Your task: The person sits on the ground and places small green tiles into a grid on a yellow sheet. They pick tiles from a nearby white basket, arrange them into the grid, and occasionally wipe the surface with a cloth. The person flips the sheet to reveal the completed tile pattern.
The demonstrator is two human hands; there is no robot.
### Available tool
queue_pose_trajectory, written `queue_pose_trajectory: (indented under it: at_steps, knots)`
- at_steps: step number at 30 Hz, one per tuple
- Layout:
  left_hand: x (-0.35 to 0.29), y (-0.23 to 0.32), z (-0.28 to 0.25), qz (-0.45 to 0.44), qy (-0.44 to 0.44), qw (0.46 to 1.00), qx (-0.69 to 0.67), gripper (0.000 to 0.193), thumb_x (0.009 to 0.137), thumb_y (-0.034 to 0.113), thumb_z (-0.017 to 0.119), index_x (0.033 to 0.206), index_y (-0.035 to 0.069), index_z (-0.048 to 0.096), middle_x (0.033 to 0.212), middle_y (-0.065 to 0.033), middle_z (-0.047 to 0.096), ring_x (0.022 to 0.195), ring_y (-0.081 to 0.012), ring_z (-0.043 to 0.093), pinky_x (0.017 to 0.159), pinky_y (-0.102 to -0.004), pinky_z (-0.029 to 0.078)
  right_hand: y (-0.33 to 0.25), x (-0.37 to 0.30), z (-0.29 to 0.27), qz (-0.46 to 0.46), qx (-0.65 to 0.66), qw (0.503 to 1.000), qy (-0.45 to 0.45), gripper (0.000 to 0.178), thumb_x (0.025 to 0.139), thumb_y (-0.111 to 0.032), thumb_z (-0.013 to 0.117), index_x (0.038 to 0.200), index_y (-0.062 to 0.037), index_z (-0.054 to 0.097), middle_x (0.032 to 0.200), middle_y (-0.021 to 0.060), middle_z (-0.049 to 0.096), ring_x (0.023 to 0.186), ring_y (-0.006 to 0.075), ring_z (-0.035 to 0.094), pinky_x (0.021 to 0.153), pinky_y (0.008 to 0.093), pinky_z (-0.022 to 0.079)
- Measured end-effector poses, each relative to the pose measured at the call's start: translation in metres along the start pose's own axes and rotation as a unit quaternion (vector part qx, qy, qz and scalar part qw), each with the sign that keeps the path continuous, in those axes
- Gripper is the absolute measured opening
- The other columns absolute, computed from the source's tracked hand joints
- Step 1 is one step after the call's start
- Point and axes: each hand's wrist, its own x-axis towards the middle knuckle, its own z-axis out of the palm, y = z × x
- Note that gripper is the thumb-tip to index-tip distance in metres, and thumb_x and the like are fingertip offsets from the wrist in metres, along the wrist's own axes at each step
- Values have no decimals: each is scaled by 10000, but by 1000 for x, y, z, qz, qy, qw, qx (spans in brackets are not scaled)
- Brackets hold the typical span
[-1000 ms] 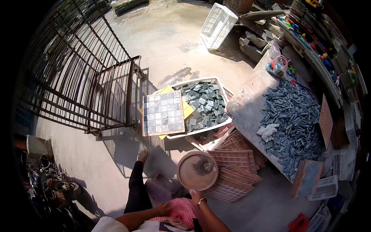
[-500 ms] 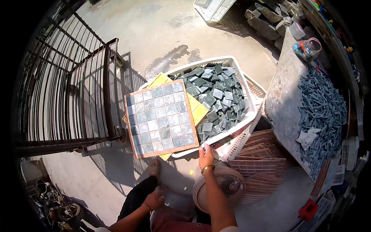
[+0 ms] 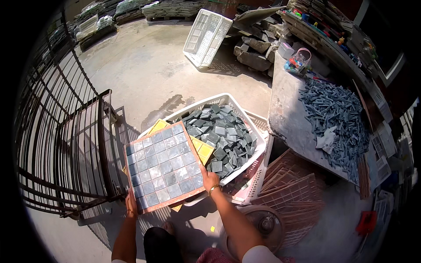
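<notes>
A square brown-framed tray [image 3: 193,150] holds rows of grey marbled tiles [image 3: 165,167]. It lies tilted across the near left part of a white plastic crate [image 3: 247,118]. My right hand [image 3: 210,180] is closed on the tray's right edge near its near corner, thumb on top. At the near left corner, my left hand [image 3: 130,204] grips the frame's side; its fingertips are partly hidden. Under the tiled tray, a yellow tray [image 3: 203,151] sticks out on both sides. Loose dark green-grey square tiles [image 3: 220,131] fill the crate behind it.
A dark metal rack [image 3: 103,144] stands close on the left. Brown grid trays [image 3: 291,193] are piled beside a round lidded drum [image 3: 263,225]. On the right, a slab table [image 3: 287,120] bears a heap of narrow stone strips [image 3: 335,118]. Another white crate [image 3: 206,37] rests farther off.
My left hand has risen from near my leg to the tray's left corner. My right hand has shifted up its right edge and closed on it. The view has tilted up and turned right.
</notes>
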Motion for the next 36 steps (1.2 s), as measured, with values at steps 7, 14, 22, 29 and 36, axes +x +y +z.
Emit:
queue_pose_trajectory:
  at_steps: [7,14,22,29,36]
  knots:
    - [-65,57,-4,77,-98,990,-62,506,914,456,337,909,22,596,715,-15,526,610,-123,470,601,-246,399,41,-119,-56,23,76,989,126,711,854,-591,307,638,38,559,614,256,520,681,441,534,594,466,393]
    - [-209,82,39,210,-238,942,112,495,908,395,355,724,-32,526,612,-119,505,600,-171,470,567,-370,354,109,-346,-141,215,190,919,270,676,869,-558,336,964,57,601,956,181,618,938,293,579,805,366,426]
    - [-279,-1,130,135,-302,943,43,543,875,427,431,609,-42,500,533,-100,476,536,-183,443,554,-376,369,232,-416,-135,275,94,869,401,760,818,-639,338,744,76,586,637,187,553,647,308,567,580,431,391]
    - [-272,1,141,136,-328,923,146,483,859,416,479,650,-15,536,533,-66,463,546,-124,444,537,-357,370,239,-410,-136,343,125,892,267,732,843,-610,286,945,37,613,918,281,591,902,408,564,751,442,427]
    - [-285,55,148,333,-213,859,326,507,787,368,563,1127,3,467,1143,-204,488,1075,-320,464,893,-434,360,220,-397,-161,284,-41,930,231,653,838,-500,449,1234,18,412,1237,218,440,1134,357,429,937,431,341]
